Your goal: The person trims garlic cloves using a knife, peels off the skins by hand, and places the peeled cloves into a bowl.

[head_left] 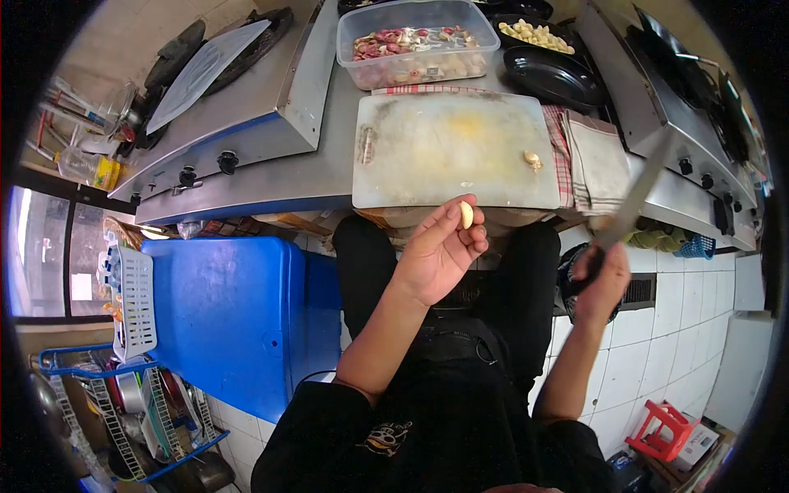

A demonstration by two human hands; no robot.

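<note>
Between the thumb and fingers of my left hand is a pale peeled garlic clove, held just in front of the cutting board's near edge. My right hand grips a knife by its dark handle, off to the right, with the blade pointing up and away. The white cutting board is stained yellow in the middle. On its right side lies a small unpeeled garlic piece, and a thin scrap rests near the front edge.
A clear plastic tub of shallots and garlic stands behind the board. Near it are a black oval dish and a dish of peeled garlic cloves. Folded cloths lie right; a blue cooler box stands left.
</note>
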